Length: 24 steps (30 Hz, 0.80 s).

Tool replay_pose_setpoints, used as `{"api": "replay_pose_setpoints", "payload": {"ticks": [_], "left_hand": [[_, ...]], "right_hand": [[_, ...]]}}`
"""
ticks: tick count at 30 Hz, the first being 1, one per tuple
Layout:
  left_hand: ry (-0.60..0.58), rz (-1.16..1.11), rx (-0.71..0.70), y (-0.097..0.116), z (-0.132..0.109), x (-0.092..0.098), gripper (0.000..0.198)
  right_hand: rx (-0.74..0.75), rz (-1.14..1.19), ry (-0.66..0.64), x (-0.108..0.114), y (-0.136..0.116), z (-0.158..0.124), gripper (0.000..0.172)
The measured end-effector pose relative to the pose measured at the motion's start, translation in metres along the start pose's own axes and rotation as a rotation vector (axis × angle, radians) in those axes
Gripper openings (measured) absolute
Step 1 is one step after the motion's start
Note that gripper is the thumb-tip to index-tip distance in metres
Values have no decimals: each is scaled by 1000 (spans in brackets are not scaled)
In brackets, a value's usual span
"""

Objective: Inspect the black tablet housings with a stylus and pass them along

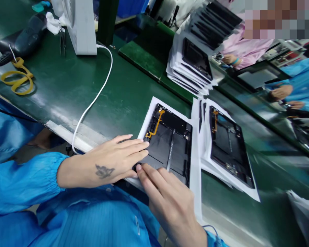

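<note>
An open black tablet housing point(179, 139) lies on white sheets at the bench's near edge, with an orange flex cable point(158, 124) along its left side and a pale strip down its middle. My left hand point(110, 159) stretches flat from the left, fingers extended, the fingertips over the housing's left edge. At the near left corner, my right hand point(167, 195) has its fingers bent and close together on the edge. Its thumb is hidden, as is any small part under the fingertips.
To the right, a similar housing point(229, 144) tops a stack of sheets. Farther back rises a taller stack of housings point(198, 60). A white cable point(103, 85), yellow scissors point(18, 79) and a dark corded tool point(24, 37) lie left. Co-workers in pink point(252, 49) and blue point(301, 80) sit across.
</note>
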<state>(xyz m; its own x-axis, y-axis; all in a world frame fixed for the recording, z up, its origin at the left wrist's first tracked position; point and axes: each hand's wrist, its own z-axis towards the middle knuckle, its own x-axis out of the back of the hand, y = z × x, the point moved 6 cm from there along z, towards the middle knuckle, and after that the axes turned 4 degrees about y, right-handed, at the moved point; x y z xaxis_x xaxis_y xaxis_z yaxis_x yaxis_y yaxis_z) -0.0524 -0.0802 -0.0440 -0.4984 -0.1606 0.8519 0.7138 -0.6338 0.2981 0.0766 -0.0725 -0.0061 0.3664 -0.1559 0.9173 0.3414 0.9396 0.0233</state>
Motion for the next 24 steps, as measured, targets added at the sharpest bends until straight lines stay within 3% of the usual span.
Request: {"api": "replay_pose_setpoints", "payload": {"ticks": [6, 13, 20, 24], "left_hand": [[-13, -12, -10, 0, 5, 5, 46], [-39, -3, -16, 0, 4, 2, 47], [-29, -16, -14, -2, 2, 0, 45], [74, -26, 31, -3, -6, 8, 49]], "right_hand": [[62, -47, -89, 1, 1, 10, 37], [76, 70, -208, 1, 11, 15, 45], [99, -34, -146, -4, 8, 21, 40], [-47, 50, -58, 9, 11, 2, 27]]}}
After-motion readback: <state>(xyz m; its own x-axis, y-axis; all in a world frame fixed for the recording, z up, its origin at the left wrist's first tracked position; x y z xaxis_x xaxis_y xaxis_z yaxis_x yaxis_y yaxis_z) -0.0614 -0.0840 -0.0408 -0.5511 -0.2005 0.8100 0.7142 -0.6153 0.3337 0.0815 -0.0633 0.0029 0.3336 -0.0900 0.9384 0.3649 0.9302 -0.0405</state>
